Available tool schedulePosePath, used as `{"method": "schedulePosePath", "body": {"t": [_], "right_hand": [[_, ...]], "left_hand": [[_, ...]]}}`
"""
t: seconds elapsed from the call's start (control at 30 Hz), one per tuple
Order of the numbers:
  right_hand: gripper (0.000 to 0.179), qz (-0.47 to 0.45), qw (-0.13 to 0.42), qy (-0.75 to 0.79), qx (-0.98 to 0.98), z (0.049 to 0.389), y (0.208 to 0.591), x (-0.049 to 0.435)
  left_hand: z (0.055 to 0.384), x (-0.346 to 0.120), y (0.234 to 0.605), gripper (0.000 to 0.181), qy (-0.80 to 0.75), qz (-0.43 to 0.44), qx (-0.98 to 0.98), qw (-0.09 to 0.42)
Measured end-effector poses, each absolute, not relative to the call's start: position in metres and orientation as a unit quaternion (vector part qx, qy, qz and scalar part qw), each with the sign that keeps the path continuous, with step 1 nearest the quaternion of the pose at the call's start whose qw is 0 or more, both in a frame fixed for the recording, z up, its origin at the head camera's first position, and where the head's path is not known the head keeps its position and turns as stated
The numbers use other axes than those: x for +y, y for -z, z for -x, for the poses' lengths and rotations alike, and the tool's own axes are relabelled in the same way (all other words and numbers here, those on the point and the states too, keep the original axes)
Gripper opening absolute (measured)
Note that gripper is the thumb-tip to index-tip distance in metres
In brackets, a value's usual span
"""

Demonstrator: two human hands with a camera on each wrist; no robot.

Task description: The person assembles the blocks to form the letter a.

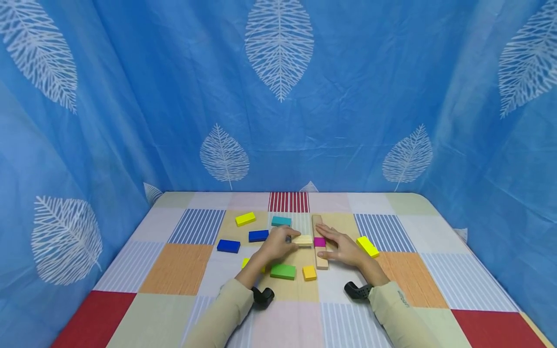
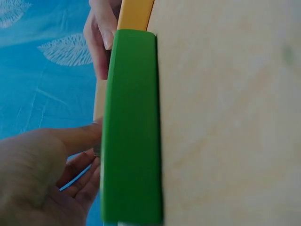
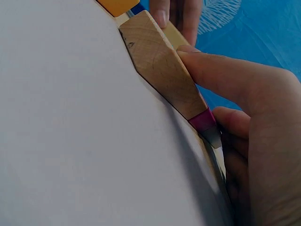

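My left hand [image 1: 278, 243] pinches a pale wooden block [image 1: 302, 240] between thumb and fingers, its far end right at the side of a row of blocks. The row has a magenta block [image 1: 319, 242] in the middle, a wooden block [image 1: 317, 221] at the far end and another wooden block [image 1: 322, 262] at the near end. My right hand [image 1: 344, 249] rests on this row from the right, thumb on the near wooden block and fingertips over the far one. In the left wrist view, a green block [image 2: 131, 127] hides part of the pinched block.
Near the hands lie an orange block [image 1: 309, 273] and a teal block [image 1: 281, 221]. Blue blocks [image 1: 228, 246] and yellow blocks [image 1: 245, 219] lie to the left, one partly behind the left wrist. Another yellow block [image 1: 367, 246] lies right of the right hand.
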State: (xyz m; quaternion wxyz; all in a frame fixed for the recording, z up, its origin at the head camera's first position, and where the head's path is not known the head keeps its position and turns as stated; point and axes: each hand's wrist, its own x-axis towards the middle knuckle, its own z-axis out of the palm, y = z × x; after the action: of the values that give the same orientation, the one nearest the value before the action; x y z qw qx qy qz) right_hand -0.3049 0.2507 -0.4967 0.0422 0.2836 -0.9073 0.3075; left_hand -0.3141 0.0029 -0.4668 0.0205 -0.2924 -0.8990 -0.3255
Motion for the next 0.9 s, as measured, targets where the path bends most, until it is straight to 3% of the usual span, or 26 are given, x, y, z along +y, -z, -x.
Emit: {"method": "schedulePosePath", "body": {"t": [0.9], "right_hand": [[0.077,-0.278,0.042,-0.309,-0.909,0.3034,0.4964,0.2475]], "left_hand": [[0.318,0.0102,0.4744,0.038,0.311,0.298,-0.902,0.015]]}}
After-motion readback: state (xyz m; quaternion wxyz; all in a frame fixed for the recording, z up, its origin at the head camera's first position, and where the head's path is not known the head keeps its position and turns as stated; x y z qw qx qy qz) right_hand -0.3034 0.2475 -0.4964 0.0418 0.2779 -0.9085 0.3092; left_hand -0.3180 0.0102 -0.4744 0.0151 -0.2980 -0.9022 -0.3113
